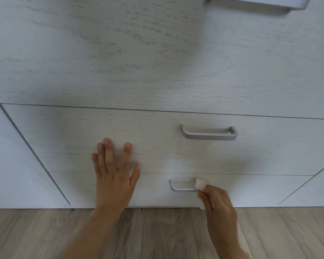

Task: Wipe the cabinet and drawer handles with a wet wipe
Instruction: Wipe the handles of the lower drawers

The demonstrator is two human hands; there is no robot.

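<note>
Drawer fronts of pale wood grain, grey handles, above plank floor.

Right end of lower handle hidden (by wipe).

The left hand lies flat against the cabinet front, fingers straight and spread (the thumb splayed out to the right), its bare forearm coming up from the bottom edge of the view. The right hand sits lower and to its right, fingers curled round a wet wipe, the back of the hand toward the camera.
</note>
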